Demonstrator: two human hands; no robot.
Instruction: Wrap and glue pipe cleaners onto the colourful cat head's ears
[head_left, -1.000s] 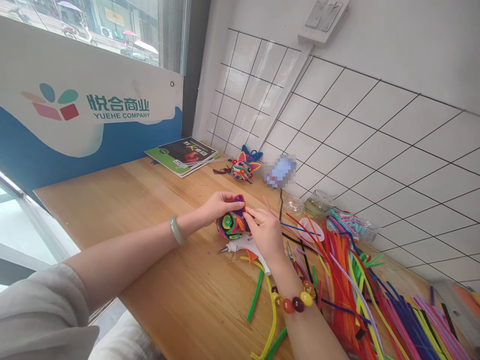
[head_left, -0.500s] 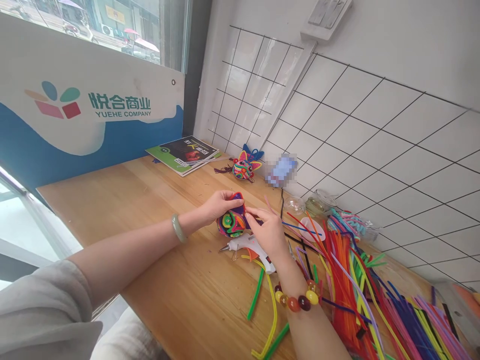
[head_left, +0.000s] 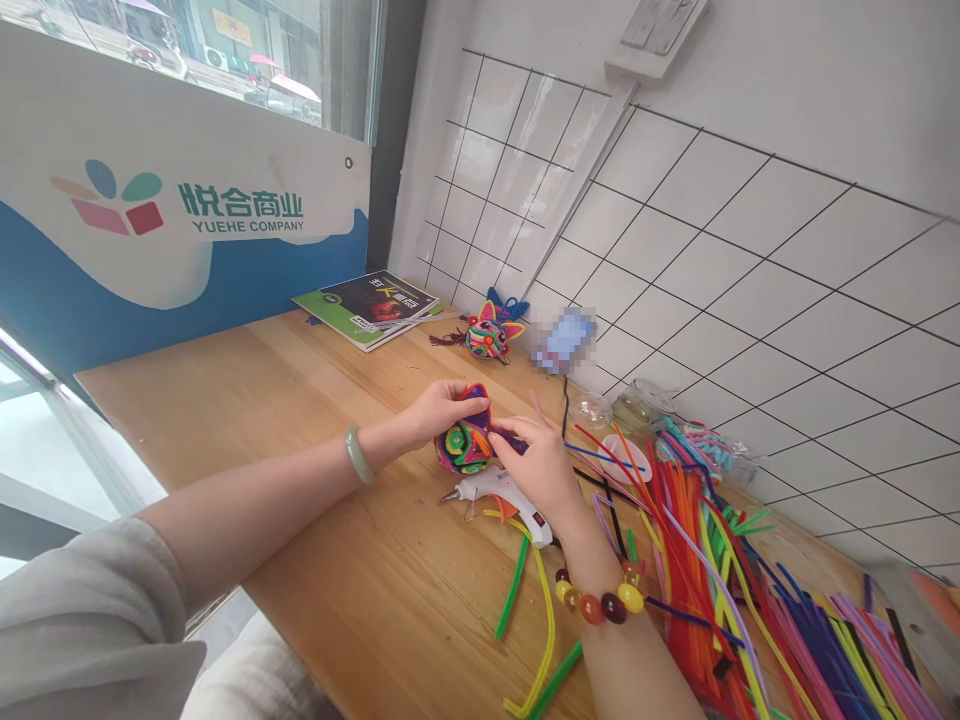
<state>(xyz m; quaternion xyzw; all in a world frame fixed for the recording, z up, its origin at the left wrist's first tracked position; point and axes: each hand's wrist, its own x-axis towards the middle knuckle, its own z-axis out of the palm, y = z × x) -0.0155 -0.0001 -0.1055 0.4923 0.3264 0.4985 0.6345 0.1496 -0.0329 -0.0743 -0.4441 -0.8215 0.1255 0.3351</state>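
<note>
Between my hands is a round ornament [head_left: 459,448] of coiled pipe cleaners, with a green ring and a purple ear edged in red-orange. My left hand [head_left: 444,408] is closed on its upper part, thumb over the ear. Thumb and forefinger of my right hand [head_left: 536,462] pinch at the ear's right edge, where some dark purple fuzzy material shows by the fingers; its end is hidden. Just below lies a white hot glue gun [head_left: 504,494], nozzle to the left. A finished-looking animal-face ornament [head_left: 489,335] sits farther back, with pointed yellow-edged ears and a dark tassel.
Loose yellow pipe cleaners [head_left: 550,610] and green pieces lie in front. Big bunches of coloured pipe cleaners [head_left: 686,560] cover the right side. Clear jars [head_left: 641,405] and a blurred phone [head_left: 564,340] stand along the tiled wall. Booklets [head_left: 367,308] lie at the back left.
My right hand has shifted very slightly, its fingers still at the ear's edge. My left hand and the ornament stay almost where they were.
</note>
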